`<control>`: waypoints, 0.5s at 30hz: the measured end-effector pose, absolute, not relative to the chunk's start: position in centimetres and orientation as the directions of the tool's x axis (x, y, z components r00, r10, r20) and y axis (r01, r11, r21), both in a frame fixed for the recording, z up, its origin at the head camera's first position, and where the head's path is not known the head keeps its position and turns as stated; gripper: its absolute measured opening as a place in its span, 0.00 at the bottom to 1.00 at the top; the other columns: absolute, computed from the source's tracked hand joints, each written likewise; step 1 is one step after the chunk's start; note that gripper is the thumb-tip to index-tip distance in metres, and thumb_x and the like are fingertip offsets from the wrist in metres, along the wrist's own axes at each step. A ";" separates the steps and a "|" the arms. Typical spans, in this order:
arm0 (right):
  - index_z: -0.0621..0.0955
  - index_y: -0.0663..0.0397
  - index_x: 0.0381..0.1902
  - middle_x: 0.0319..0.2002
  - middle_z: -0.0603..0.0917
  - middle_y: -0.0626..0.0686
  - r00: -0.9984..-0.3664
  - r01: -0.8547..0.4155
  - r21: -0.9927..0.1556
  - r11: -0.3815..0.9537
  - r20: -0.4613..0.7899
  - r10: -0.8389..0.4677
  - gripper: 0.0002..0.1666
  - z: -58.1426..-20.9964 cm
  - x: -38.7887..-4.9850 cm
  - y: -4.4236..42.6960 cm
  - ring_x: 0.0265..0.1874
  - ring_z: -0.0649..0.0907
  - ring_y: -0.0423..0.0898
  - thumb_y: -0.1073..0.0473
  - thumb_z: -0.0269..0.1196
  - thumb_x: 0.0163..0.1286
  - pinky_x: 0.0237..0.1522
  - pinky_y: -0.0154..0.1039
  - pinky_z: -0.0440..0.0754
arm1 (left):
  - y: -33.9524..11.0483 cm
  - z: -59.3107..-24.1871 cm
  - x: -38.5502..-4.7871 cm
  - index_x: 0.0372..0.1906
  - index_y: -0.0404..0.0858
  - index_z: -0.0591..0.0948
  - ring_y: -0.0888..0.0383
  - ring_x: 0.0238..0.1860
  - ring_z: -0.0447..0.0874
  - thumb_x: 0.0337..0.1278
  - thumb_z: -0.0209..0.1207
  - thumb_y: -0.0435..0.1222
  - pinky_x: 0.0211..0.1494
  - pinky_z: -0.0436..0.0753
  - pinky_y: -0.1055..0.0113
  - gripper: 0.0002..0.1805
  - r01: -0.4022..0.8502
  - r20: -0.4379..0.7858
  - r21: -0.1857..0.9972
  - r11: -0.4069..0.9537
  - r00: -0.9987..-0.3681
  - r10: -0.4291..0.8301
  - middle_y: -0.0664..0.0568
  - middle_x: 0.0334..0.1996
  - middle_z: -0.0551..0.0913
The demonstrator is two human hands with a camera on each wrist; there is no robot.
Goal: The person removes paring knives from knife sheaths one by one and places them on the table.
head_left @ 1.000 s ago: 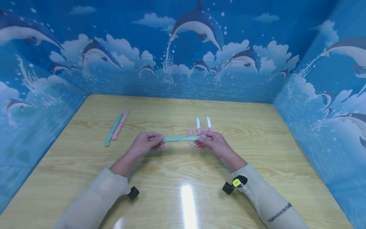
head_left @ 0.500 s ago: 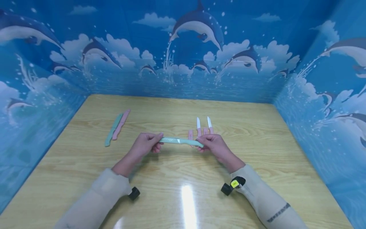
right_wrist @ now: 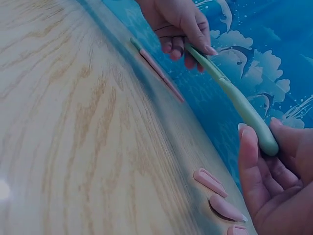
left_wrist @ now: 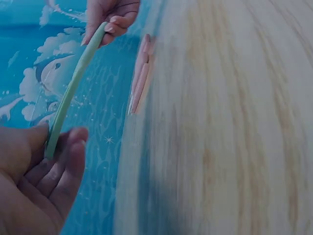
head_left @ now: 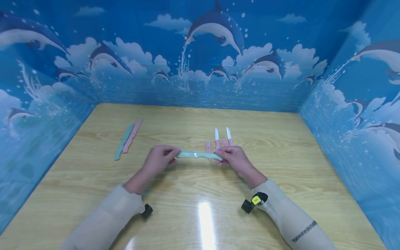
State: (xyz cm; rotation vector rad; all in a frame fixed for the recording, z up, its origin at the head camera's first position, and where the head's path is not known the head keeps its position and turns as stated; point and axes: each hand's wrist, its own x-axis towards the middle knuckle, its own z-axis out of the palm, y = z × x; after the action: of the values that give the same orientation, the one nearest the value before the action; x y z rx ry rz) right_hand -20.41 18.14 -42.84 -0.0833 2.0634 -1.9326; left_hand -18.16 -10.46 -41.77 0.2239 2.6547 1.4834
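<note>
A light green knife in a matching sheath (head_left: 188,154) is held level above the table, between both hands. My left hand (head_left: 159,157) pinches the sheath's far end between thumb and fingers. At the other end, my right hand (head_left: 233,159) grips the knife's green handle (right_wrist: 252,115) with thumb and fingertips. Where sheath and handle meet, a small whitish patch shows; whether it is bare blade I cannot tell. Just behind the right hand lie two pink paring knives (head_left: 216,134) with bare pale blades pointing away, and two pink sheaths (head_left: 208,147) beside them, partly covered by that hand.
Further left on the wooden table (head_left: 175,198) lie a green sheathed knife (head_left: 123,142) and a pink sheathed knife (head_left: 132,136), side by side and slanting. Blue dolphin-printed cloth walls (head_left: 200,86) stand along the back and both sides of the table.
The green knife has turned from edge-on to show its broad side, its handle end dipping slightly. Over the last half second my left hand has shifted a little to the right.
</note>
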 end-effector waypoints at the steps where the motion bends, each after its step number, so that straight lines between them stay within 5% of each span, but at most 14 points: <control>1: 0.80 0.76 0.46 0.28 0.87 0.54 -0.950 0.170 -0.982 0.087 -0.186 -0.250 0.17 -42.9 -20.4 18.1 0.25 0.85 0.41 0.61 0.61 0.70 0.32 0.32 0.86 | -10.4 -41.6 -18.0 0.52 0.36 0.83 0.55 0.34 0.86 0.65 0.60 0.44 0.40 0.86 0.62 0.18 0.163 0.055 0.797 0.582 -0.978 0.199 0.45 0.38 0.88; 5: 0.80 0.75 0.46 0.29 0.86 0.56 -0.951 0.173 -0.981 0.090 -0.190 -0.243 0.17 -42.9 -20.5 18.1 0.26 0.86 0.41 0.62 0.61 0.71 0.32 0.32 0.86 | -9.9 -41.2 -17.6 0.58 0.36 0.79 0.50 0.45 0.86 0.55 0.67 0.47 0.48 0.85 0.57 0.28 0.476 0.327 0.443 0.760 -0.875 0.358 0.44 0.48 0.85; 8: 0.80 0.75 0.46 0.29 0.87 0.57 -0.952 0.179 -0.979 0.093 -0.197 -0.236 0.16 -42.9 -20.5 18.1 0.26 0.86 0.41 0.62 0.61 0.70 0.32 0.32 0.86 | -9.6 -40.9 -17.4 0.59 0.35 0.77 0.48 0.49 0.85 0.50 0.70 0.44 0.51 0.84 0.56 0.32 0.615 0.456 0.216 0.758 -0.751 0.478 0.42 0.53 0.83; 11: 0.80 0.75 0.46 0.30 0.87 0.57 -0.952 0.184 -0.978 0.094 -0.202 -0.232 0.16 -42.8 -20.4 18.0 0.25 0.86 0.41 0.63 0.61 0.70 0.32 0.33 0.87 | -9.2 -40.8 -17.3 0.56 0.33 0.79 0.49 0.46 0.86 0.50 0.70 0.39 0.47 0.86 0.59 0.27 0.682 0.501 0.119 0.722 -0.669 0.549 0.42 0.50 0.84; 15: 0.79 0.75 0.46 0.30 0.87 0.58 -0.951 0.182 -0.978 0.100 -0.201 -0.234 0.16 -42.7 -20.3 17.7 0.25 0.86 0.41 0.63 0.61 0.70 0.33 0.33 0.87 | -8.9 -40.9 -17.3 0.49 0.33 0.82 0.51 0.41 0.88 0.51 0.70 0.33 0.44 0.87 0.62 0.19 0.706 0.512 0.098 0.701 -0.640 0.573 0.44 0.43 0.87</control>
State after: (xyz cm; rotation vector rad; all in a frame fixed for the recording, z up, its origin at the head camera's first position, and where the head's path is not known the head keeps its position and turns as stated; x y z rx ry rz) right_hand -20.33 17.75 -42.74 -0.0506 2.0779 -1.9206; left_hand -17.27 -8.94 -40.85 1.3228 3.3053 0.5405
